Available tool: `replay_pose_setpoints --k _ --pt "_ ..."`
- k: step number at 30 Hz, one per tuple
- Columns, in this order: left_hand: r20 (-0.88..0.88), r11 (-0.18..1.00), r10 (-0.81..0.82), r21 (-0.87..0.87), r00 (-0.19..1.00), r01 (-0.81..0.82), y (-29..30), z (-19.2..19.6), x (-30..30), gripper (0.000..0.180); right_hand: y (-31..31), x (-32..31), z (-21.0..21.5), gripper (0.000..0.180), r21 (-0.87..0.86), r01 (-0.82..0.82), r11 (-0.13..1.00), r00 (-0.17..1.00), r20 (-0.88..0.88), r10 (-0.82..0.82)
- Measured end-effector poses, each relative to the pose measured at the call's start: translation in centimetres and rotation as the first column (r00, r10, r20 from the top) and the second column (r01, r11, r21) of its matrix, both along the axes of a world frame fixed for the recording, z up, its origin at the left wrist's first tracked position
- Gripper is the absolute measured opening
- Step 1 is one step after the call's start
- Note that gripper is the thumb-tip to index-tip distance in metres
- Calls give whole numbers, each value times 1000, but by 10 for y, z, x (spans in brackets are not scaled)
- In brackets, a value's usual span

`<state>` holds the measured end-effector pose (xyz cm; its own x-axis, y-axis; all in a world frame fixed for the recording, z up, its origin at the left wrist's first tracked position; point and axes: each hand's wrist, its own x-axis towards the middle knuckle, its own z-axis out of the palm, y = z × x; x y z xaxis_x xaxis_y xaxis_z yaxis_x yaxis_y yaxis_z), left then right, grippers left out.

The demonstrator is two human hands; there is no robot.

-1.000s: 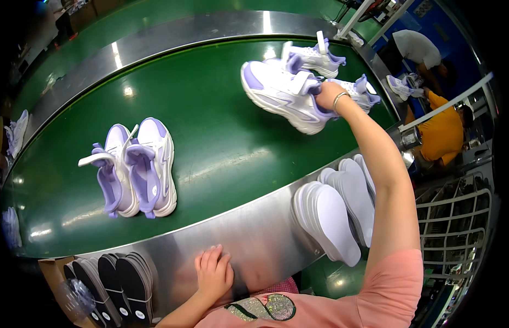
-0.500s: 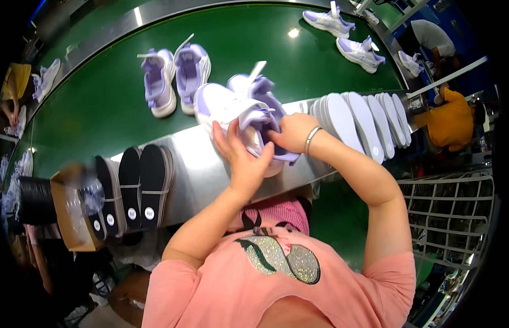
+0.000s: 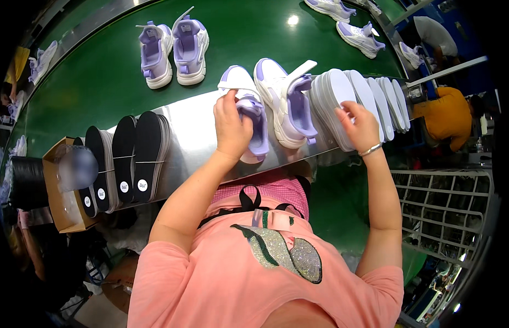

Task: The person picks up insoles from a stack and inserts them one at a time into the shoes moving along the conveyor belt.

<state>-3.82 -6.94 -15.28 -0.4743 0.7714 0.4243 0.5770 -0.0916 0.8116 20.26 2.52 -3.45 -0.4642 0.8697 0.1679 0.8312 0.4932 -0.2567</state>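
Note:
Two white and lilac sneakers lie side by side on the steel ledge in front of me. My left hand [image 3: 231,124] grips the left sneaker [image 3: 244,109] at its opening, fingers on the tongue. The right sneaker [image 3: 287,98] lies next to it, its strap sticking up. My right hand [image 3: 359,124] rests on a row of white insoles [image 3: 342,93] standing on edge to the right, fingers pinching the nearest one.
Another lilac sneaker pair [image 3: 172,49] sits on the green conveyor belt [image 3: 101,82]. More sneakers [image 3: 353,27] lie further along it. Black insole stacks [image 3: 129,153] and a cardboard box [image 3: 60,191] stand at my left. A person in orange [image 3: 446,115] works at right, by wire racks [image 3: 446,208].
Both hands held the sneaker pair together over the ledge; now the pair lies on the ledge, my left hand stays on the left sneaker and my right hand has moved to the white insoles.

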Motion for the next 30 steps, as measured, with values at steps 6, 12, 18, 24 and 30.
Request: replay_pose_setpoints --k 6,12,18,24,30 --pt "-427 994 -78 35 901 102 4 1 -2 31 41 35 -34 37 94 165 982 940 285 -185" --pt "-616 938 -341 -274 710 212 -7 40 -6 36 37 23 -20 41 21 261 965 931 258 -258" --pt "-503 887 -462 -253 731 386 10 32 -19 28 18 16 6 21 93 -2 996 956 -293 29" --pt "82 974 -190 -107 978 198 25 21 -10 25 -60 -40 34 10 -105 -565 819 817 67 572" --pt "473 958 -125 -172 872 231 34 3 -17 22 -68 -91 30 9 -212 -565 797 578 588 566"
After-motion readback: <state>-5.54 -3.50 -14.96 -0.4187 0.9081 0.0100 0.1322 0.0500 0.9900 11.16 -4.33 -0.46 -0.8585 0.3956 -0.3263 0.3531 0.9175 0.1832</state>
